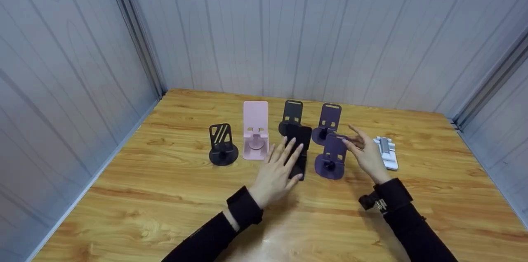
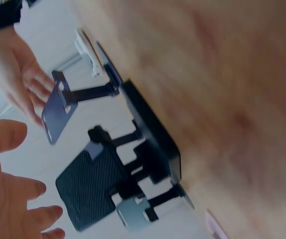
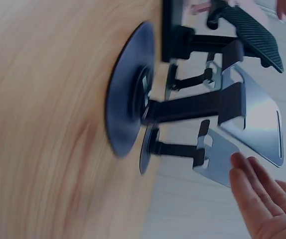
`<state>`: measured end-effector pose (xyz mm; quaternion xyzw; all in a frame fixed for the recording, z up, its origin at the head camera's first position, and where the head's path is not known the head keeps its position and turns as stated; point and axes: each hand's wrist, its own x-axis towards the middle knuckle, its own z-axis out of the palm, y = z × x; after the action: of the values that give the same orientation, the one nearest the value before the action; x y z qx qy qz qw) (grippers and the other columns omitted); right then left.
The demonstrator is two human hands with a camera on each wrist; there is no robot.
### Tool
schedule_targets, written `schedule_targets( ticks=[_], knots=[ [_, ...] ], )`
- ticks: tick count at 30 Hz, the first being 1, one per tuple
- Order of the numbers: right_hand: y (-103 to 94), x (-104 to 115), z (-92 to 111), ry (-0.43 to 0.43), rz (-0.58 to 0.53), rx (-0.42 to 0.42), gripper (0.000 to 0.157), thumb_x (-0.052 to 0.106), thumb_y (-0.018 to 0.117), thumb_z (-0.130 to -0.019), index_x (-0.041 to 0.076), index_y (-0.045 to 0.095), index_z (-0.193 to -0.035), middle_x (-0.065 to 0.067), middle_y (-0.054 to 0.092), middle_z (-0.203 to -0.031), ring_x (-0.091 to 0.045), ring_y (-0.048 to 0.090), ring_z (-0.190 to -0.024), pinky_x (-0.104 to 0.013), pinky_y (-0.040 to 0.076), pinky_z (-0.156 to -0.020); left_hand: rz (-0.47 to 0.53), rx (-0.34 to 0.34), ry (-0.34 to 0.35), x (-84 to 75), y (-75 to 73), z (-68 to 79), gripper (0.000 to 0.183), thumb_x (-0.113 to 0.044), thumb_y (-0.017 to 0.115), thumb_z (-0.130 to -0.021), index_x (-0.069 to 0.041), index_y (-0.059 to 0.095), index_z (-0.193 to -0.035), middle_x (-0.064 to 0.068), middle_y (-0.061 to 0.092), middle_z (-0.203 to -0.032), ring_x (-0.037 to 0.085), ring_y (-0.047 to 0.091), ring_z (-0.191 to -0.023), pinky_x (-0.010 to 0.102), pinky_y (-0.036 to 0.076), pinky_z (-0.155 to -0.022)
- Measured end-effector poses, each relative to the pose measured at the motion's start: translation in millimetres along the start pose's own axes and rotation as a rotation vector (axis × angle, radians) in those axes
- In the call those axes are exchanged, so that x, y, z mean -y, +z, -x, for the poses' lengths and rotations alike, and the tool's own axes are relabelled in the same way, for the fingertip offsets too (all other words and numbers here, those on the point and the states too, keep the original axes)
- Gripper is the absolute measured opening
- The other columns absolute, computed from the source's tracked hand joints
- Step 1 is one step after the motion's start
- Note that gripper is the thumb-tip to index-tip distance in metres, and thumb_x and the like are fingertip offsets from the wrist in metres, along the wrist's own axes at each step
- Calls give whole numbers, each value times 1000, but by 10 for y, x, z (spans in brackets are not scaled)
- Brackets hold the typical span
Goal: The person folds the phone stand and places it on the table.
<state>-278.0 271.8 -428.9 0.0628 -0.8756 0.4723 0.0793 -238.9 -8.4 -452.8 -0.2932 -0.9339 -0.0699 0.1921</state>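
Observation:
Fingers straight and spread, my left hand [image 1: 273, 176] hovers before a black phone stand [image 1: 304, 133] with a rectangular base; the left wrist view shows a gap between its fingertips and the ribbed back plate [image 2: 90, 186]. My right hand [image 1: 368, 155] is beside the upper edge of a purple phone stand [image 1: 333, 152] with a round base. In the right wrist view its fingers [image 3: 255, 186] are loosely extended beside the stand's plate [image 3: 255, 119], not closed on it. Both stands are upright on the table.
Behind stand a dark grey phone stand [image 1: 293, 109] and another purple one [image 1: 330, 114]. To the left are a pink stand [image 1: 255, 115] and a small black slotted stand [image 1: 222, 147]. A folded white stand [image 1: 390, 159] lies right of my right hand. Panel walls [image 1: 255, 27] border the wooden table [image 1: 165, 196].

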Motion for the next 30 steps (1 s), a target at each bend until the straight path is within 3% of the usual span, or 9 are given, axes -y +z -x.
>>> schedule_targets(
  ticks=[4, 8, 20, 26, 30],
  knots=[
    [4, 1, -54, 48, -77, 36, 47, 17, 56, -106, 3, 48, -150, -28, 66, -129, -19, 72, -106, -29, 60, -94, -34, 0, 26, -57, 34, 20, 72, -46, 56, -101, -14, 32, -161, 10, 34, -168, 31, 30, -158, 49, 32, -127],
    [-12, -4, -103, 74, -98, 63, 38, 14, 60, -104, -6, 59, -137, -21, 71, -117, 5, 66, -87, -19, 60, -85, -53, 14, 39, -88, 49, 23, 74, -47, 56, -101, -15, 31, -162, 10, 33, -169, 30, 29, -158, 47, 32, -128],
    [-117, 37, -131, 103, -194, 112, 38, 7, 61, -102, -16, 56, -132, 11, 72, -93, 6, 68, -80, -15, 60, -78, -21, 10, 38, -83, 4, -2, 74, -46, 57, -101, -15, 30, -162, 10, 34, -168, 31, 30, -158, 47, 33, -128],
    [-211, 123, -97, 97, -221, 95, 38, 10, 62, -102, -16, 57, -131, 18, 71, -88, 4, 69, -81, -16, 60, -79, -104, -54, 46, -87, 19, -16, 74, -49, 60, -98, -15, 38, -159, 9, 41, -165, 29, 38, -154, 44, 38, -124],
    [-250, 250, -62, 72, -254, 62, 34, 8, 63, -101, -15, 60, -127, 19, 72, -87, 2, 70, -81, -18, 61, -78, -54, -19, 48, -83, -13, -44, 74, -46, 60, -98, -13, 36, -160, 11, 40, -165, 30, 37, -155, 45, 37, -125]
  ],
)
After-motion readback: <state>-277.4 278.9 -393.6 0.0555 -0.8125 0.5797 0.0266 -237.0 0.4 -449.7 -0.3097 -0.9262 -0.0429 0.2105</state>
